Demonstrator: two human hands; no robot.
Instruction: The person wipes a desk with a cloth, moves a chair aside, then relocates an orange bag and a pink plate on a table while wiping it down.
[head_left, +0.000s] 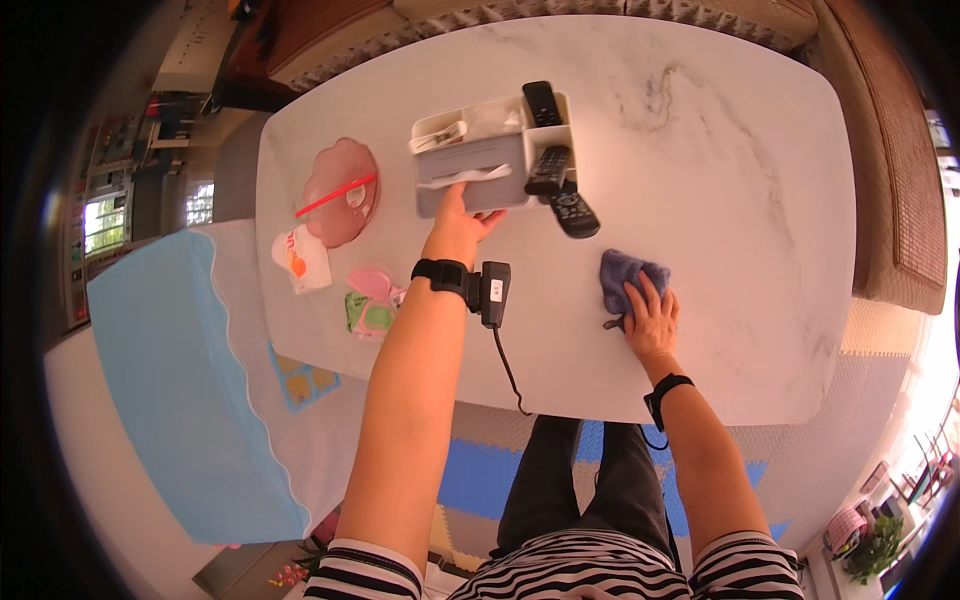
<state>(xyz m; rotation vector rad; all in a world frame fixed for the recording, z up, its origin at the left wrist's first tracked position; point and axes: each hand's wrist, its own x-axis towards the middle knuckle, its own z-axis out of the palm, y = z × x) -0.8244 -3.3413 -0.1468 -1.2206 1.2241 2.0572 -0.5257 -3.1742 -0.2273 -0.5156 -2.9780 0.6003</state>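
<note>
My left hand (456, 223) is at the near side of a white-and-grey tissue box organizer (472, 199). One digit lies over its grey lid beside a protruding white tissue (472, 175), and the other fingers bend at the front edge. Whatever the fingers touch below that edge is hidden. To the right, my right hand (654, 319) presses a folded blue-grey cloth (622, 281) against the marble-patterned table (720, 225). Black remote controls stand or lean in the organizer's right compartments, including an upper one (541, 103) and a middle one (549, 169). A lower remote (575, 213) overhangs the near corner.
Left on the table are a translucent pink scalloped dish (330, 206) with a red stick (335, 195) across it, a white packet (304, 259), and a wet-wipes pack (371, 311) with its pink lid raised. A blue-covered piece (180, 375) adjoins the table; sofas border the far side.
</note>
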